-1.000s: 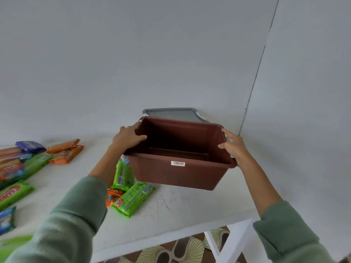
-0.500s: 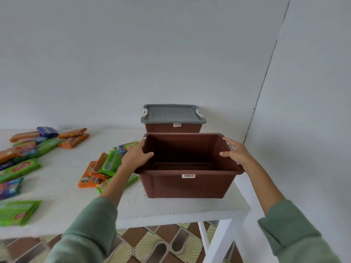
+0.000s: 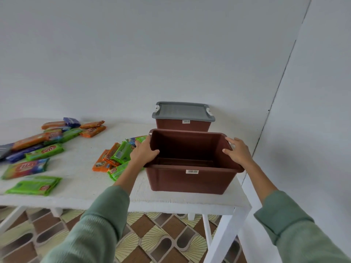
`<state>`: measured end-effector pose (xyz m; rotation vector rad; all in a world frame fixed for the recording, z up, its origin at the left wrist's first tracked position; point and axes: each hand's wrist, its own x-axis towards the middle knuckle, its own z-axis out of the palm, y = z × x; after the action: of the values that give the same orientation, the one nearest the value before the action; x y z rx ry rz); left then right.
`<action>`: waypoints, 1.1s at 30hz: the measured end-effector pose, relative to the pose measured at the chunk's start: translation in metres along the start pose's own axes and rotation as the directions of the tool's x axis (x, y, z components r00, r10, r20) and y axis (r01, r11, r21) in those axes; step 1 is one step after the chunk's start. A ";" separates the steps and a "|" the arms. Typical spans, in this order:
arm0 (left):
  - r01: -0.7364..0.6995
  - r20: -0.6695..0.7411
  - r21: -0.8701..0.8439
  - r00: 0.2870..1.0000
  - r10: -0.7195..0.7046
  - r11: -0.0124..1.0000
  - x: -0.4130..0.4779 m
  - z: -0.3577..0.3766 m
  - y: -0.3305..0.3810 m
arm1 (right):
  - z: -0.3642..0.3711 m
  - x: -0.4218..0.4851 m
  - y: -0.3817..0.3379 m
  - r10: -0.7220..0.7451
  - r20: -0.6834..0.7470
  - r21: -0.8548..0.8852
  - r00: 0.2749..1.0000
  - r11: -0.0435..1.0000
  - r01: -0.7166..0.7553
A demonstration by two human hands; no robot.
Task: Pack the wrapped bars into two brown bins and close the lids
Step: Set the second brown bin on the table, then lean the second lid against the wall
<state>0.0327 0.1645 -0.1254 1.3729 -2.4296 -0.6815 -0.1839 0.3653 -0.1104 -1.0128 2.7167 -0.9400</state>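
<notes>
Two hands, left hand (image 3: 145,151) and right hand (image 3: 237,152), clasp the open bin's (image 3: 190,182) rims, apparently positioning it; wrapped bars (image 3: 115,158) left of it need loading.

I see two arms reaching out from under my view, both in a soft sage-green knit top with a fine ribbed texture. The left sleeve (image 3: 98,221) ends mid-forearm in a loose cuff; the right sleeve (image 3: 296,223) bunches into a thicker folded cuff. Both forearms, the left hand (image 3: 144,151) and the right hand (image 3: 237,151) are bare.
</notes>
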 end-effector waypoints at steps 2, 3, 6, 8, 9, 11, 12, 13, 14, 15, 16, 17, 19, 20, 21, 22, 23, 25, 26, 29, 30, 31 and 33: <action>-0.016 -0.019 -0.024 1.000 0.015 1.000 -0.002 -0.004 0.000 | -0.003 -0.002 -0.004 -0.022 -0.020 -0.055 1.000 0.998 0.021; -0.029 -0.043 -0.038 0.999 0.028 0.999 -0.003 -0.007 -0.001 | -0.004 -0.003 -0.008 -0.035 -0.044 -0.052 0.998 0.998 0.033; -0.068 -0.128 -0.124 0.990 0.052 0.990 -0.006 -0.024 -0.006 | -0.006 -0.001 -0.036 -0.075 -0.041 0.062 0.996 0.995 0.078; -0.076 -0.163 -0.164 0.985 0.049 0.984 -0.007 -0.039 -0.017 | 0.000 0.002 -0.064 -0.100 0.030 0.165 0.995 0.982 0.094; -0.074 -0.181 -0.181 0.983 0.041 0.981 -0.009 -0.050 -0.025 | 0.005 0.004 -0.080 -0.121 0.062 0.203 0.991 0.973 0.106; -0.061 -0.210 -0.211 0.978 0.015 0.976 -0.009 -0.072 -0.049 | 0.021 0.006 -0.114 -0.175 0.105 0.249 0.979 0.958 0.144; -0.057 -0.227 -0.237 0.974 0.002 0.970 -0.010 -0.085 -0.064 | 0.032 0.005 -0.133 -0.207 0.123 0.269 0.971 0.948 0.168; -0.047 -0.240 -0.267 0.971 -0.019 0.962 -0.011 -0.098 -0.079 | 0.044 0.005 -0.153 -0.234 0.145 0.290 0.961 0.939 0.185; -0.038 -0.264 -0.285 0.964 -0.040 0.958 -0.011 -0.112 -0.097 | 0.057 0.004 -0.174 -0.266 0.164 0.309 0.950 0.928 0.207; -0.010 -0.287 -0.277 0.955 -0.073 0.961 -0.012 -0.126 -0.115 | 0.072 0.003 -0.195 -0.302 0.186 0.330 0.935 0.915 0.230; 0.022 -0.314 -0.260 0.944 -0.106 0.965 -0.012 -0.140 -0.135 | 0.088 0.002 -0.217 -0.336 0.205 0.351 0.919 0.902 0.252; 0.060 -0.340 -0.248 0.929 -0.145 0.967 -0.012 -0.154 -0.158 | 0.105 0.001 -0.240 -0.365 0.230 0.364 0.902 0.892 0.268; 0.125 -0.376 -0.259 0.900 -0.219 0.958 -0.015 -0.183 -0.205 | 0.142 -0.006 -0.289 -0.427 0.273 0.373 0.862 0.873 0.314; 0.152 -0.388 -0.271 0.886 -0.253 0.950 -0.015 -0.196 -0.232 | 0.162 -0.011 -0.313 -0.454 0.287 0.383 0.844 0.862 0.333; 0.182 -0.400 -0.278 0.871 -0.286 0.943 -0.017 -0.209 -0.259 | 0.185 -0.015 -0.338 -0.475 0.303 0.401 0.826 0.850 0.342; 0.217 -0.408 -0.283 0.854 -0.322 0.934 -0.020 -0.223 -0.287 | 0.208 -0.021 -0.365 -0.501 0.322 0.417 0.803 0.837 0.355; 0.250 -0.410 -0.286 0.841 -0.353 0.925 -0.022 -0.233 -0.310 | 0.227 -0.027 -0.386 -0.519 0.344 0.436 0.782 0.826 0.357; 0.316 -0.439 -0.295 0.794 -0.421 0.902 -0.029 -0.262 -0.362 | 0.273 -0.040 -0.441 -0.596 0.387 0.497 0.703 0.777 0.385; 0.346 -0.449 -0.305 0.770 -0.454 0.887 -0.033 -0.273 -0.385 | 0.293 -0.048 -0.465 -0.626 0.414 0.510 0.661 0.761 0.401; 0.442 -0.428 -0.354 0.707 -0.563 0.824 -0.044 -0.298 -0.449 | 0.353 -0.075 -0.531 -0.660 0.476 0.508 0.581 0.746 0.431; 0.465 -0.421 -0.365 0.690 -0.588 0.807 -0.046 -0.304 -0.466 | 0.370 -0.083 -0.548 -0.667 0.483 0.514 0.567 0.740 0.434; 0.488 -0.411 -0.382 0.670 -0.618 0.784 -0.047 -0.309 -0.482 | 0.387 -0.089 -0.563 -0.671 0.492 0.519 0.555 0.738 0.431; 0.511 -0.383 -0.436 0.639 -0.667 0.740 -0.046 -0.312 -0.507 | 0.416 -0.099 -0.586 -0.666 0.518 0.504 0.537 0.745 0.437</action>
<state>0.5666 -0.1032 -0.1231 1.9383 -1.3628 -0.6492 0.3421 -0.1343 -0.1174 -1.7766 1.5699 -0.7988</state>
